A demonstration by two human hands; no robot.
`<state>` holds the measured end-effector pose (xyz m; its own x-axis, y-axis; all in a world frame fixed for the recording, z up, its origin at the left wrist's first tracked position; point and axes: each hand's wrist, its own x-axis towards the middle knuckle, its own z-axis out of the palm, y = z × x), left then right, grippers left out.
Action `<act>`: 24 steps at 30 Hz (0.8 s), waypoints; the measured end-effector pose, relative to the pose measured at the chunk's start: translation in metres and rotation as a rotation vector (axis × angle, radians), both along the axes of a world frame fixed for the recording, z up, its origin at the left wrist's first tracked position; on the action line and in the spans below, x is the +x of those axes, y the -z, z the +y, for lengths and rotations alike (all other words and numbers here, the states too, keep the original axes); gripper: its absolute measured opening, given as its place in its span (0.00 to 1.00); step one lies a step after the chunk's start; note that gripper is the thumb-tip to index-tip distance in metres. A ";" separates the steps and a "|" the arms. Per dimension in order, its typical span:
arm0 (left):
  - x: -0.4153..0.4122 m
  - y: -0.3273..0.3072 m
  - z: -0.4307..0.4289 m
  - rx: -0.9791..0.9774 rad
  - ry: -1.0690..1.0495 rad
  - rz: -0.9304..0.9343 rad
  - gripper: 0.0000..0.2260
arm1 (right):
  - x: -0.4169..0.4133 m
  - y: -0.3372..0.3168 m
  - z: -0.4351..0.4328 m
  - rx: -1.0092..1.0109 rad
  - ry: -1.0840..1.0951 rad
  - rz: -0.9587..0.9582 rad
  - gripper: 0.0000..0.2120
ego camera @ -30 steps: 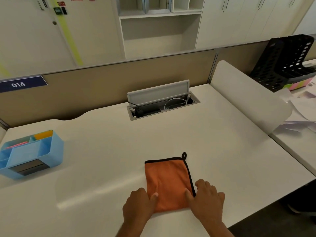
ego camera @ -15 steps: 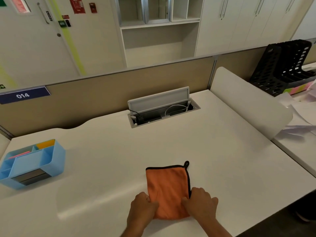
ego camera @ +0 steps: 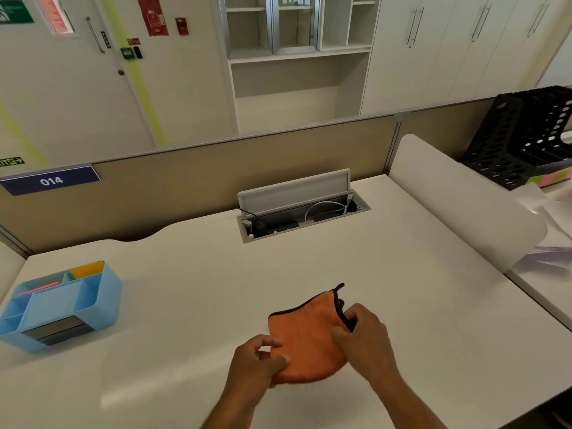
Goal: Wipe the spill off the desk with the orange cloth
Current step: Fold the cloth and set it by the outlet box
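An orange cloth point(ego camera: 305, 339) with black trim and a small hanging loop sits near the front middle of the white desk point(ego camera: 402, 289). It is bunched and partly lifted off the surface. My left hand point(ego camera: 258, 363) pinches its near left edge. My right hand point(ego camera: 363, 339) grips its right, black-trimmed edge. No spill is visible on the desk; only a faint sheen shows at the front left.
A blue desk organiser point(ego camera: 58, 301) stands at the left. An open cable box point(ego camera: 301, 209) with wires lies at the back centre, in front of the tan partition point(ego camera: 185, 193). A white curved divider point(ego camera: 464, 199) bounds the right side, with black file racks point(ego camera: 526, 134) and papers beyond.
The cloth lay flat under both hands before; now both hands have gathered and lifted its edges, so it is bunched. The camera has tilted up slightly.
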<state>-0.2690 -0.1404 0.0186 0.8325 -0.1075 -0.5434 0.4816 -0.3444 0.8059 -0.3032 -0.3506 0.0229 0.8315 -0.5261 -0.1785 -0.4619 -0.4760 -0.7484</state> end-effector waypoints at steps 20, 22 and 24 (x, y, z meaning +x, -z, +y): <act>0.169 -0.028 -0.120 -0.031 0.016 -0.169 0.19 | 0.192 -0.023 -0.117 -0.137 0.069 -0.111 0.07; 0.182 -0.021 -0.131 0.003 0.026 -0.180 0.21 | 0.206 -0.018 -0.123 -0.146 0.078 -0.104 0.07; 0.194 -0.015 -0.140 0.027 0.035 -0.192 0.22 | 0.219 -0.010 -0.128 -0.150 0.074 -0.100 0.07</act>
<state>-0.0752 -0.2799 0.0333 0.9173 -0.1255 -0.3779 0.3073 -0.3804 0.8723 -0.0845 -0.4786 0.0329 0.7991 -0.6011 -0.0121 -0.4268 -0.5530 -0.7156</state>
